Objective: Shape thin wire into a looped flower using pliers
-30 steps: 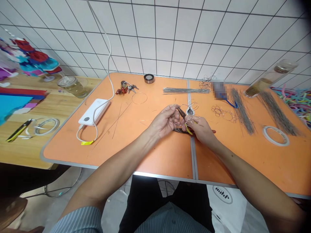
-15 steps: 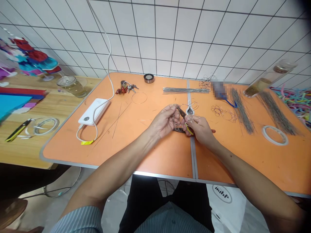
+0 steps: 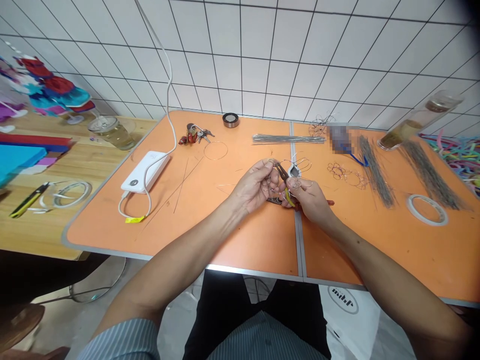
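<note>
My left hand is closed, thumb and forefinger pinching a thin wire whose bent loops show by the fingers. In my right hand is a pair of pliers with dark jaws and yellow handles. The jaw tips point up and left, close to the left fingertips; whether they grip the wire cannot be made out. Thin wire loops stand out just beyond the hands. Behind the right hand lies a white, round-ended object with a grey centre. Under the hands a dark tool is mostly hidden.
Straight wires form bundles at the back and right. Bent wire flowers and a white tape roll lie rightward. On the left are a white power bank with its cable, keys and a wire ring. A tiled wall stands behind.
The pliers' jaws have tilted and drawn slightly away from the left fingertips, showing more plainly. My left hand keeps its pinch in nearly the same place.
</note>
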A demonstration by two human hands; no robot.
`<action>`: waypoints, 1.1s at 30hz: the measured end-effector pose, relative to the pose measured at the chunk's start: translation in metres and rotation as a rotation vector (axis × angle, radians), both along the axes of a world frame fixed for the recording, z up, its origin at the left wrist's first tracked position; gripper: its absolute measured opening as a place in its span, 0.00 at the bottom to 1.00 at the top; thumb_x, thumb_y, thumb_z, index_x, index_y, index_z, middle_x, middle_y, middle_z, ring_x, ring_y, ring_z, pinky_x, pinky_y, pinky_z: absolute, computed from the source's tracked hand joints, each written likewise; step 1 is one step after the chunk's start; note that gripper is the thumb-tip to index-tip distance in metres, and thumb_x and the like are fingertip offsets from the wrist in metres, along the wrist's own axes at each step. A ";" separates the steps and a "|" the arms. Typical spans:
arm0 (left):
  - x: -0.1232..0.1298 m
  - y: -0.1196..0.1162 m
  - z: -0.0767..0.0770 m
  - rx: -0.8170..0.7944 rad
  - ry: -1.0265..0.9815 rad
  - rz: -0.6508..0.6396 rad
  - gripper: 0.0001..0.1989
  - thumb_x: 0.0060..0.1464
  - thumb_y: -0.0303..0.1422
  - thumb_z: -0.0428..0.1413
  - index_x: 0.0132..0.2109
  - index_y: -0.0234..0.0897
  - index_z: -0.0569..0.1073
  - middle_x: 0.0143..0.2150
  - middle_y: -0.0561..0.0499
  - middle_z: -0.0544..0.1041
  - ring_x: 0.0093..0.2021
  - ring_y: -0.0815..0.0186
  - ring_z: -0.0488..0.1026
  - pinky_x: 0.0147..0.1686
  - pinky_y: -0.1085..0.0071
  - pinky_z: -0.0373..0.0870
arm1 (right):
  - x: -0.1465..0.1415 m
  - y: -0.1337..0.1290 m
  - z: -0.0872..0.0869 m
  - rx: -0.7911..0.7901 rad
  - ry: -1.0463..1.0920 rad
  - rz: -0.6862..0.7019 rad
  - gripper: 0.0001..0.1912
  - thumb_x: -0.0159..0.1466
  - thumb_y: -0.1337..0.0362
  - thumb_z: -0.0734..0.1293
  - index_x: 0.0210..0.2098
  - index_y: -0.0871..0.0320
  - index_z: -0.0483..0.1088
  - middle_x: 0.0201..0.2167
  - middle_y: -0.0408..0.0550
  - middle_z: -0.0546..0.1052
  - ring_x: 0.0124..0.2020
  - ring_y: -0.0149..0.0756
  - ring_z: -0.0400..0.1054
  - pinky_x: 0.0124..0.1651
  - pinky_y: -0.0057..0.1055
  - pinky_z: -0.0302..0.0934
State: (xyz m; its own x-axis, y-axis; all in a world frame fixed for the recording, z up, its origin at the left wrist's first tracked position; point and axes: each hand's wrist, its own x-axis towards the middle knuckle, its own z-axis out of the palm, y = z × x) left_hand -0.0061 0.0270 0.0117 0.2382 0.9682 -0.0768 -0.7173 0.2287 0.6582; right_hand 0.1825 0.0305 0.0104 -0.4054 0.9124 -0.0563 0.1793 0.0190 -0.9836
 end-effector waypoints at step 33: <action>0.004 -0.002 0.005 0.006 0.070 0.054 0.07 0.71 0.33 0.59 0.42 0.35 0.77 0.24 0.57 0.73 0.20 0.72 0.70 0.25 0.76 0.72 | -0.009 -0.012 0.011 0.069 0.009 -0.049 0.25 0.71 0.40 0.67 0.32 0.56 0.72 0.21 0.42 0.70 0.17 0.30 0.58 0.22 0.32 0.49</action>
